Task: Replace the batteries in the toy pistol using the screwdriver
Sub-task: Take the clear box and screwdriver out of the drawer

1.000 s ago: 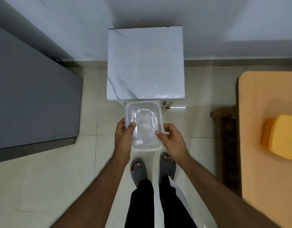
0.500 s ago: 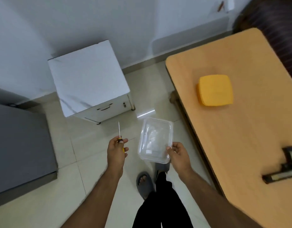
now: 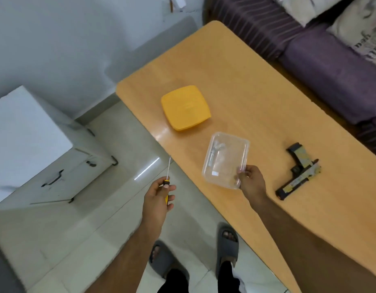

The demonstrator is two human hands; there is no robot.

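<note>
left hand [image 3: 156, 199], lower centre: fingers curled round yellow-handled screwdriver [image 3: 167, 182], thin shaft pointing up-frame over floor. right hand [image 3: 251, 182]: pinches near corner of clear plastic container [image 3: 225, 159] over orange table [image 3: 246, 85]. toy pistol [image 3: 299, 170]: flat on table, right of centre. yellow lid [image 3: 185, 107]: on table, upper centre.

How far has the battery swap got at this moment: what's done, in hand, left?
Done: the screwdriver is picked up, gripped in the left hand. In hand: the right hand holds the clear container over the table. Left: the toy pistol lies untouched on the table, so opening it and swapping batteries remain.
</note>
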